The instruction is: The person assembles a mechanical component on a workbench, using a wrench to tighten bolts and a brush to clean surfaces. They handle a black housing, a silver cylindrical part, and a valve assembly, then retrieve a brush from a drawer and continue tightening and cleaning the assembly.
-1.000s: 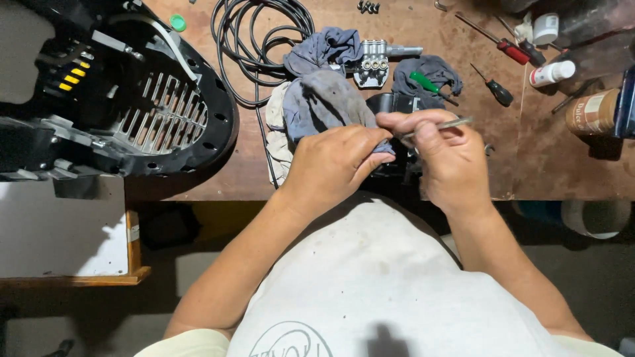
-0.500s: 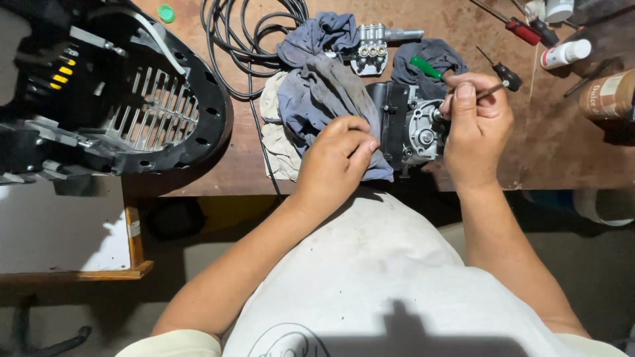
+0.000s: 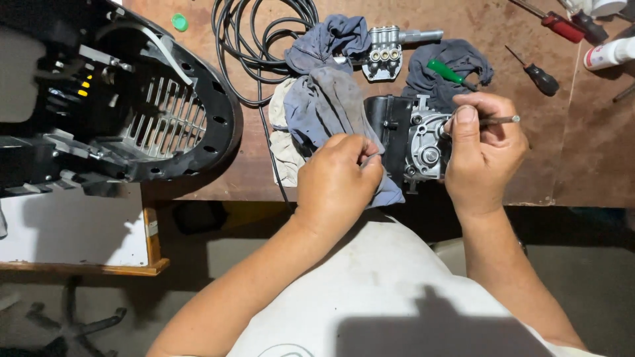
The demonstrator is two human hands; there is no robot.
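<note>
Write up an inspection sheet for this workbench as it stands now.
Surface: worn brown wooden bench, stained.
Job's things: grey metal motor unit at the bench edge; thin metal rod; grey-blue rag beside the unit.
Clutter: red-handled screwdriver, black-handled screwdriver, green-handled tool on a dark cloth, metal valve block, green cap, white bottle.
Grippers: left hand on the rag; right hand holds the rod at the unit.
Cables: coiled black cable, one strand running off the bench edge.
Surroundings: black plastic machine housing at left; floor below.
</note>
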